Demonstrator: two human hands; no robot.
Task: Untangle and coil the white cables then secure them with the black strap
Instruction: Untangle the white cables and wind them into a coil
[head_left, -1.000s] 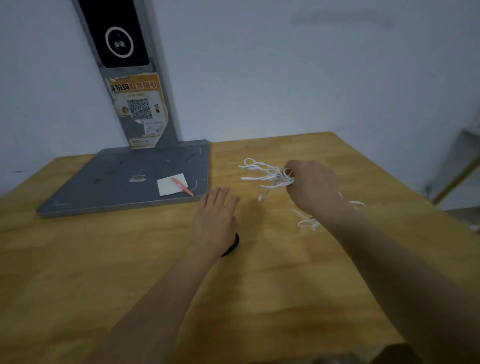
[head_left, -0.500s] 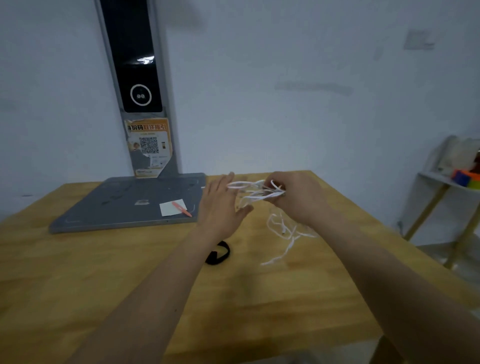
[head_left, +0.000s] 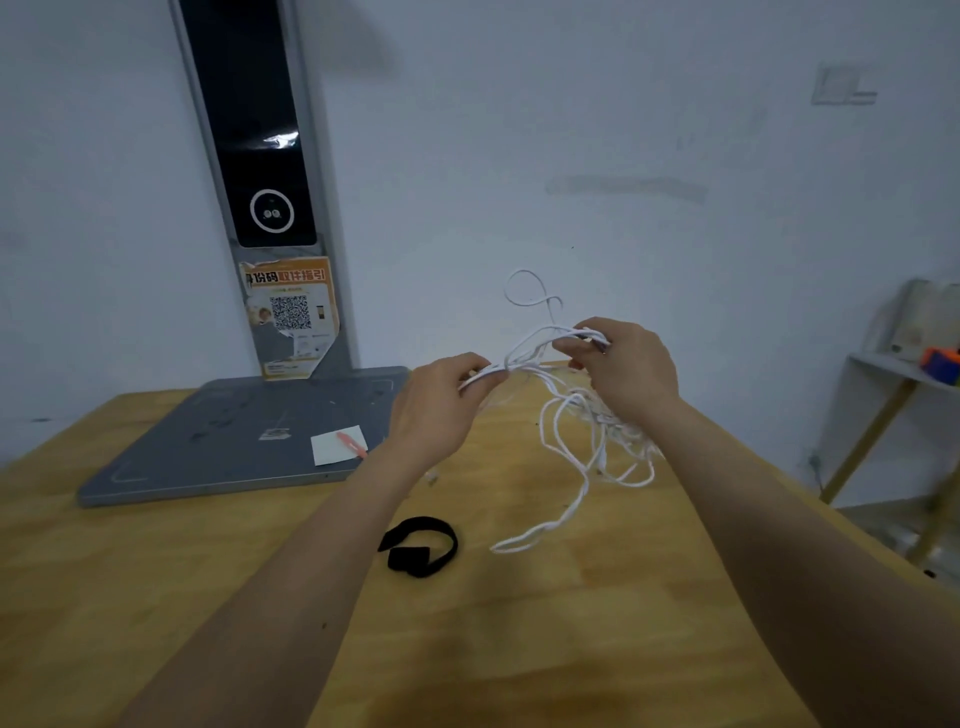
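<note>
A tangle of white cables (head_left: 571, 447) hangs in the air between my hands, with loose loops trailing down to the wooden table (head_left: 519, 623). My left hand (head_left: 441, 405) pinches a bundle of strands at its left end. My right hand (head_left: 623, 374) grips the strands a little higher and to the right; one loop sticks up above it. The black strap (head_left: 421, 545) lies curled on the table below my left forearm, apart from the cables.
A grey flat base (head_left: 234, 447) with an upright post (head_left: 270, 208) stands at the back left, carrying a white paper slip (head_left: 337, 444) and a small orange item (head_left: 350, 444). A shelf (head_left: 904, 374) with coloured objects is off the table's right edge.
Both hands have risen from the table with the cables. My left hand left the strap area and took hold of the strands; the tangle now hangs between the hands.
</note>
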